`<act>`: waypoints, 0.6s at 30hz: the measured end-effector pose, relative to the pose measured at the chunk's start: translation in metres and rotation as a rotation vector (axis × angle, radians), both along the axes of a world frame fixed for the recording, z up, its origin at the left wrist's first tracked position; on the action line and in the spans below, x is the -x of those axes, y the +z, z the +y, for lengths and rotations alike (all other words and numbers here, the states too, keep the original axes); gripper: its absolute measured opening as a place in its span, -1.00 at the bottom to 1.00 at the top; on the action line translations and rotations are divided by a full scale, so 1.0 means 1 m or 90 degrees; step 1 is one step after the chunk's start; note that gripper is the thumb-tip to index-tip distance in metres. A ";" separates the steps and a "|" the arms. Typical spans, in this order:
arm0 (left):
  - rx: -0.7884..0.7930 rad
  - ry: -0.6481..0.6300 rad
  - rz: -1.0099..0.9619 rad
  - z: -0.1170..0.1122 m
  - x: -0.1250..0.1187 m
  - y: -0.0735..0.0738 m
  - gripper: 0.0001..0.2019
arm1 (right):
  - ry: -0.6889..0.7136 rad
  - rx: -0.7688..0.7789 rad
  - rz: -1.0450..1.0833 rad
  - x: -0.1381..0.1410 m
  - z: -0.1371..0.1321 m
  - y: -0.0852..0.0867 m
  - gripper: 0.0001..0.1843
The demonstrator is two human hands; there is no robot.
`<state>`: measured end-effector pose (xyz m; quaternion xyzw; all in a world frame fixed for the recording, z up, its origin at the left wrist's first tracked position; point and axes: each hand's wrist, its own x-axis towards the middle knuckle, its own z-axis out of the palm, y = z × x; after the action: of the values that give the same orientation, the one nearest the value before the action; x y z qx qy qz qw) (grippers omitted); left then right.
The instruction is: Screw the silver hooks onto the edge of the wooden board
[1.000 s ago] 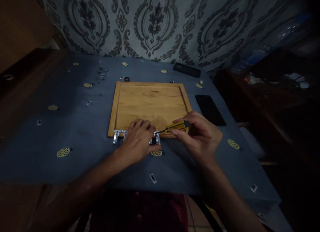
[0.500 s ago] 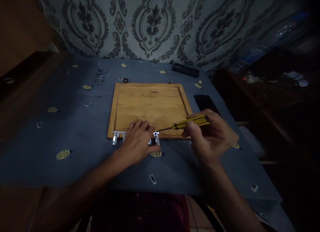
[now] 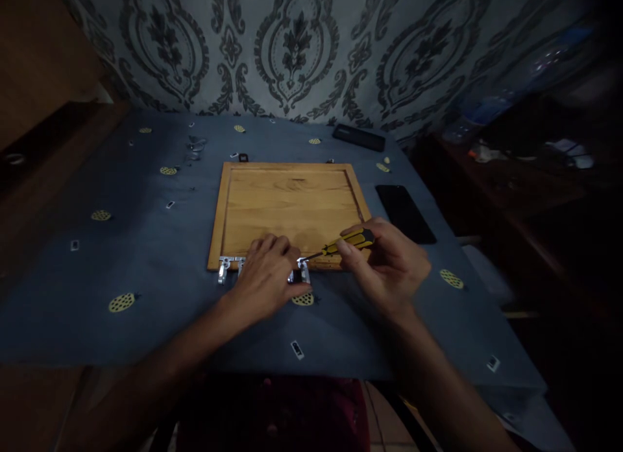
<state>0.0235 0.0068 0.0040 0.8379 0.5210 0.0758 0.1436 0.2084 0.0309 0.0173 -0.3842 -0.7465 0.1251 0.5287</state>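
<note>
A wooden panel with a raised frame lies flat on the cloth-covered table. Metal hinges sit along its near edge: a left hinge shows plainly, and a right hinge is partly covered. My left hand rests over the near edge between them, fingers laid on the wood and thumb spread toward the right hinge. What lies beneath its palm is hidden. In my right hand is a yellow and black screwdriver, slanting down to the left. Its tip meets the right hinge, or hovers just over it.
A black phone lies right of the panel, and a dark case lies near the wall. Small clear items are at the back left. A dim side table with clutter stands to the right.
My right hand has moved left and slightly down with the screwdriver, bringing its tip to the right hinge. More of the phone shows now. My left hand has stayed put.
</note>
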 end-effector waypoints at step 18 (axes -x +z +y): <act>0.020 -0.001 -0.009 0.001 0.000 0.002 -0.57 | 0.229 0.215 0.036 -0.007 0.001 0.008 -0.80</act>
<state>0.0238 0.0074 0.0058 0.8354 0.5206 0.0738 0.1604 0.2151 0.0320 0.0257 -0.3243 -0.7563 0.3509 0.4468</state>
